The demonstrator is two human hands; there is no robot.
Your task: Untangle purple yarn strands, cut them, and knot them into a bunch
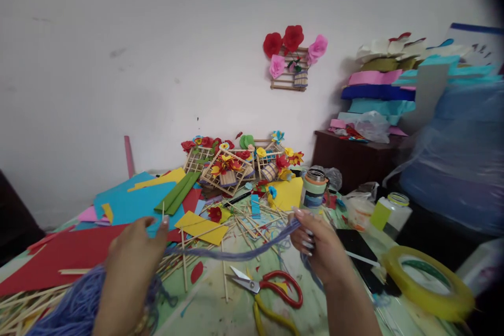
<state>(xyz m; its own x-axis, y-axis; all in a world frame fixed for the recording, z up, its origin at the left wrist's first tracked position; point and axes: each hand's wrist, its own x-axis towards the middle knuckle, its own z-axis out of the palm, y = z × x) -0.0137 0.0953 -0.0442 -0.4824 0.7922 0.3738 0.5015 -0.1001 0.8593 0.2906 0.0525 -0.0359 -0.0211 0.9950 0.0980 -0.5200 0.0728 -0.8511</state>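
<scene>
- Two bare hands are recorded in the head view, with a slack band of blue-violet yarn (236, 256) stretched between them over the table (205, 302).
- Right hand (321, 244): fingers curled; the yarn is pinched between thumb and fingers, a tail seen hanging below.
- Left hand (136, 257): thumb and forefinger are held apart at the tips; the band is met behind it, but whether it is gripped cannot be told.
- Yarn bundle (71, 310): heaped beside the left wrist.
- Scissors (252, 286), red-handled: laid below the band, blades parted; a yellow-handled tool (275, 316) is placed just beside.
- Wooden sticks (224, 278): scattered beneath the band.
- Red sheet (79, 252): spread beyond the bundle.
- Tape roll (452, 299), yellow: set to the right of the right hand.
- Lattice frames (226, 168), flower-trimmed: crowded near the wall (157, 63).
</scene>
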